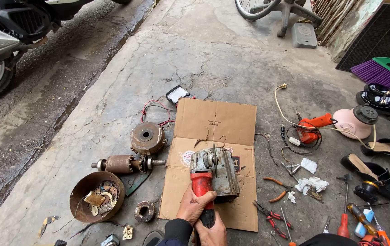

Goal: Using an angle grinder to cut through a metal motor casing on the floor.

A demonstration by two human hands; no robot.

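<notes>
Red-handled grey metal angle grinder (213, 175), low in the frame's centre on flattened brown cardboard (215, 132), sat clamped in my left hand (194, 205) and right hand (212, 232), seemingly mid-inspection, needing steadying next.

Cracked concrete ground (195, 54) carried a flattened cardboard sheet (215, 120). Directly on the concrete lay a round motor housing (147, 138), a rotor shaft (126, 164), a rusty bowl of parts (95, 196), a meter (178, 94), pliers (278, 189), screwdrivers (344, 218), an orange tool (313, 127), shoes (372, 173) and a broom (386, 70).
</notes>
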